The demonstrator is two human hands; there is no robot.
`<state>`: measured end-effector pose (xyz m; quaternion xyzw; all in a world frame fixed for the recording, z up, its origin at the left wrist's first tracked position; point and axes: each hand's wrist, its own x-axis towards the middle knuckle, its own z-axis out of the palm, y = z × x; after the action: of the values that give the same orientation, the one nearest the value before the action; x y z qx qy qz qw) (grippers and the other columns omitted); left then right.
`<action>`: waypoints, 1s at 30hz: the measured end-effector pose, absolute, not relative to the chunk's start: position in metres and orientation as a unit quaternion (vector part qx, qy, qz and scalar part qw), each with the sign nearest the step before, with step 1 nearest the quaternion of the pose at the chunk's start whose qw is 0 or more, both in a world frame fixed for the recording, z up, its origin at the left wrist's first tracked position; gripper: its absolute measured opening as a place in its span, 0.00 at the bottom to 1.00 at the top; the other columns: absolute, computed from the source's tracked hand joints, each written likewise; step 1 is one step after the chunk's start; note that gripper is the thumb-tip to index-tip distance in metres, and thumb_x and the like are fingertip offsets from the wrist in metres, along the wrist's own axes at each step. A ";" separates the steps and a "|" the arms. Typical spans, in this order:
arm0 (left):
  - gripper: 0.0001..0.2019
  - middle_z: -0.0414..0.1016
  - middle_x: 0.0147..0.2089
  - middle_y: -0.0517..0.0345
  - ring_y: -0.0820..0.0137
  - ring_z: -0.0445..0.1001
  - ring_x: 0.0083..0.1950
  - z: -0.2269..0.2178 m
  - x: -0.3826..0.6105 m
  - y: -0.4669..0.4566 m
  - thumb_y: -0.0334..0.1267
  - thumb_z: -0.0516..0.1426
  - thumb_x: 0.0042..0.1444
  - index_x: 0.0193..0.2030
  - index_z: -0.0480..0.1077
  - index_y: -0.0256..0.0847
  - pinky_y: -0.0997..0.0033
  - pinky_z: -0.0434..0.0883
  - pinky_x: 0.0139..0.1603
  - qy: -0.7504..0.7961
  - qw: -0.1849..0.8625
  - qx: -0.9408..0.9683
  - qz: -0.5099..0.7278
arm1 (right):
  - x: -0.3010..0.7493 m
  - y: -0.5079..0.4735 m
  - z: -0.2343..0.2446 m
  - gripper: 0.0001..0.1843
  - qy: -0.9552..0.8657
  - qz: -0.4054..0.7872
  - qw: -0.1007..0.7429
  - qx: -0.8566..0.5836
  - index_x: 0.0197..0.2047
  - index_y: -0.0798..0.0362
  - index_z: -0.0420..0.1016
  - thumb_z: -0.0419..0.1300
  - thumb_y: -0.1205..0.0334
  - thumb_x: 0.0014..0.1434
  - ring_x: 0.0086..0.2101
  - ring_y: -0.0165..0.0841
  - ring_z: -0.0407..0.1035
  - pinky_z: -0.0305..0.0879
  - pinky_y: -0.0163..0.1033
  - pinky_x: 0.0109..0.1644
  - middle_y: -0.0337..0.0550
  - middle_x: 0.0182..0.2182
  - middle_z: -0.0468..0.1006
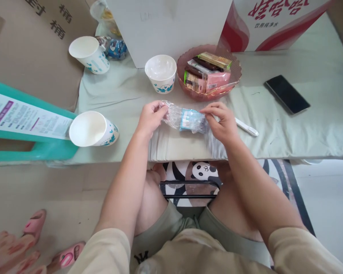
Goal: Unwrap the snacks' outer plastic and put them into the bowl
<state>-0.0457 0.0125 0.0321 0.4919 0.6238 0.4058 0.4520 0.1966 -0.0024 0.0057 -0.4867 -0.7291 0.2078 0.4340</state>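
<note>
A crinkled clear plastic wrapper (pixel 192 120) with a light-blue printed label is stretched between my two hands, just above the cloth. My left hand (pixel 152 117) pinches its clear left end between thumb and fingers. At its right end, my right hand (pixel 221 121) grips the plastic with closed fingertips. A white stick-like handle (pixel 247 127) lies on the cloth beside my right hand, its other end hidden behind that hand. Just beyond the wrapper stand a white paper cup (pixel 161 74) with blue leaf print and a pink glass bowl (pixel 180 82) of packaged snacks.
Two more paper cups, one at the far left (pixel 91 55) and one tilted at the near left (pixel 93 129), flank a green-framed sign (pixel 31 118). A phone (pixel 287 94) lies on the right. Boxes (pixel 171 26) line the back. Someone's pink slippers (pixel 35 225) show on the floor.
</note>
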 end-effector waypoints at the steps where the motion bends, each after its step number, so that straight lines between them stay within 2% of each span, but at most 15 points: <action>1: 0.03 0.73 0.29 0.59 0.74 0.72 0.28 0.031 -0.046 0.014 0.35 0.58 0.57 0.33 0.71 0.40 0.79 0.56 0.21 0.627 0.447 0.489 0.408 | 0.201 -0.003 0.006 0.13 -0.718 0.206 0.441 -0.498 0.42 0.47 0.83 0.56 0.61 0.64 0.45 0.41 0.76 0.71 0.51 0.53 0.46 0.42 0.81; 6: 0.04 0.71 0.26 0.60 0.71 0.72 0.29 0.011 -0.058 0.022 0.31 0.57 0.55 0.30 0.71 0.40 0.74 0.67 0.30 0.657 0.389 0.499 0.410 | 0.228 -0.004 0.003 0.13 -0.622 0.229 0.437 -0.607 0.41 0.48 0.81 0.54 0.60 0.62 0.40 0.42 0.77 0.74 0.52 0.51 0.45 0.39 0.83; 8: 0.06 0.70 0.25 0.60 0.68 0.75 0.31 0.003 -0.068 0.022 0.28 0.59 0.51 0.34 0.74 0.41 0.70 0.71 0.36 0.688 0.353 0.506 0.382 | 0.239 -0.004 0.002 0.12 -0.596 0.242 0.421 -0.639 0.38 0.49 0.80 0.54 0.61 0.60 0.39 0.42 0.77 0.74 0.53 0.49 0.44 0.37 0.83; 10: 0.14 0.72 0.28 0.59 0.62 0.78 0.37 0.000 -0.077 0.019 0.25 0.60 0.47 0.41 0.76 0.42 0.64 0.74 0.44 0.721 0.295 0.522 0.349 | 0.249 -0.005 0.003 0.11 -0.601 0.215 0.396 -0.660 0.35 0.49 0.78 0.54 0.64 0.57 0.41 0.44 0.77 0.73 0.54 0.51 0.46 0.37 0.83; 13: 0.19 0.77 0.46 0.51 0.57 0.78 0.53 0.008 -0.077 0.012 0.28 0.60 0.50 0.49 0.76 0.45 0.58 0.72 0.60 0.703 0.204 0.582 0.354 | 0.254 -0.009 0.010 0.12 -0.633 0.135 0.400 -0.649 0.37 0.49 0.77 0.52 0.67 0.56 0.48 0.47 0.76 0.70 0.57 0.56 0.49 0.43 0.83; 15: 0.18 0.74 0.59 0.49 0.57 0.72 0.64 0.016 -0.068 0.008 0.32 0.61 0.53 0.51 0.76 0.45 0.57 0.67 0.68 0.648 0.193 0.648 0.352 | 0.248 -0.012 0.014 0.15 -0.669 0.113 0.418 -0.604 0.45 0.49 0.77 0.53 0.65 0.58 0.53 0.47 0.74 0.68 0.57 0.59 0.51 0.49 0.82; 17: 0.14 0.72 0.64 0.50 0.56 0.69 0.68 0.022 -0.055 0.007 0.34 0.63 0.53 0.48 0.77 0.44 0.55 0.64 0.71 0.595 0.213 0.712 0.307 | 0.237 -0.014 0.015 0.20 -0.719 0.120 0.395 -0.559 0.54 0.49 0.74 0.57 0.61 0.58 0.55 0.48 0.73 0.66 0.58 0.62 0.52 0.51 0.80; 18: 0.10 0.73 0.63 0.50 0.56 0.69 0.68 0.024 -0.049 0.007 0.34 0.63 0.53 0.44 0.77 0.43 0.54 0.63 0.72 0.578 0.219 0.734 0.282 | 0.231 -0.014 0.015 0.21 -0.742 0.127 0.371 -0.544 0.55 0.49 0.73 0.59 0.60 0.58 0.52 0.48 0.74 0.64 0.59 0.63 0.51 0.48 0.81; 20: 0.03 0.78 0.57 0.50 0.56 0.73 0.65 0.027 -0.042 0.004 0.33 0.61 0.55 0.36 0.76 0.42 0.50 0.62 0.72 0.559 0.213 0.757 0.261 | 0.220 -0.015 0.015 0.14 -0.769 0.134 0.328 -0.532 0.49 0.48 0.76 0.58 0.58 0.60 0.45 0.46 0.75 0.63 0.59 0.63 0.47 0.37 0.80; 22: 0.04 0.81 0.50 0.52 0.58 0.76 0.61 0.032 -0.041 -0.002 0.32 0.59 0.56 0.32 0.74 0.43 0.51 0.63 0.71 0.547 0.183 0.767 0.281 | 0.216 -0.017 0.017 0.08 -0.775 0.136 0.325 -0.524 0.39 0.47 0.75 0.55 0.59 0.62 0.40 0.43 0.74 0.66 0.56 0.59 0.45 0.31 0.77; 24: 0.05 0.82 0.44 0.54 0.60 0.78 0.54 0.039 -0.044 -0.013 0.32 0.57 0.57 0.32 0.72 0.44 0.56 0.68 0.64 0.528 0.160 0.777 0.303 | 0.218 -0.023 0.023 0.08 -0.777 0.146 0.351 -0.502 0.35 0.47 0.74 0.55 0.60 0.62 0.40 0.42 0.74 0.69 0.51 0.52 0.46 0.34 0.78; 26: 0.05 0.81 0.40 0.54 0.63 0.79 0.45 0.047 -0.048 -0.027 0.32 0.55 0.57 0.32 0.71 0.44 0.62 0.73 0.52 0.510 0.156 0.796 0.288 | 0.224 -0.030 0.028 0.06 -0.790 0.169 0.366 -0.462 0.35 0.47 0.73 0.55 0.62 0.61 0.41 0.41 0.75 0.70 0.48 0.48 0.47 0.39 0.79; 30: 0.04 0.79 0.34 0.55 0.62 0.77 0.37 0.058 -0.051 -0.050 0.35 0.56 0.56 0.35 0.73 0.45 0.65 0.69 0.39 0.546 0.122 0.809 0.180 | 0.239 -0.045 0.027 0.12 -0.845 0.199 0.276 -0.412 0.39 0.48 0.79 0.54 0.67 0.57 0.39 0.40 0.75 0.70 0.47 0.46 0.45 0.38 0.82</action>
<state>-0.0508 -0.0496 0.0582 0.8091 0.5459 0.1804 0.1222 0.2393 -0.0447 0.0265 -0.4117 -0.8452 0.1994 0.2764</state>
